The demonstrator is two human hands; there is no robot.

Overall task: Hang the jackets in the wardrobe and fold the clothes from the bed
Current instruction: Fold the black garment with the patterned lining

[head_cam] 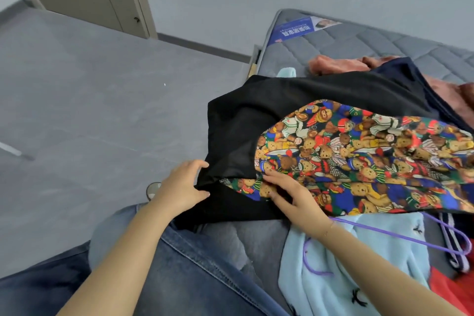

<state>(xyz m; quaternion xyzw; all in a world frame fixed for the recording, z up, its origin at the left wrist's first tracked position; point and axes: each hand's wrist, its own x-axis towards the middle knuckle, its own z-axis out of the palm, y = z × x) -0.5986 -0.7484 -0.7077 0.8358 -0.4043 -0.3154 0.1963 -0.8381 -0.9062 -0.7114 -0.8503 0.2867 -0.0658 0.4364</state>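
the jacket (295, 108), black with a teddy bear print lining, is spread over the near corner of the bed (384, 41). my left hand (183, 188) has its fingers curled onto the black edge at the corner, gripping it. my right hand (292, 194) lies on the bear print with fingers mostly straight, pressing. a light blue fleece (333, 264) sits just beside it, with purple hangers (456, 246) on top.

Bear-print jacket (359, 156) cut off rightward

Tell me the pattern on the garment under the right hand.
Teddy bears in colourful sports outfits cover the printed garment, with a black lining; clearest in the head view.
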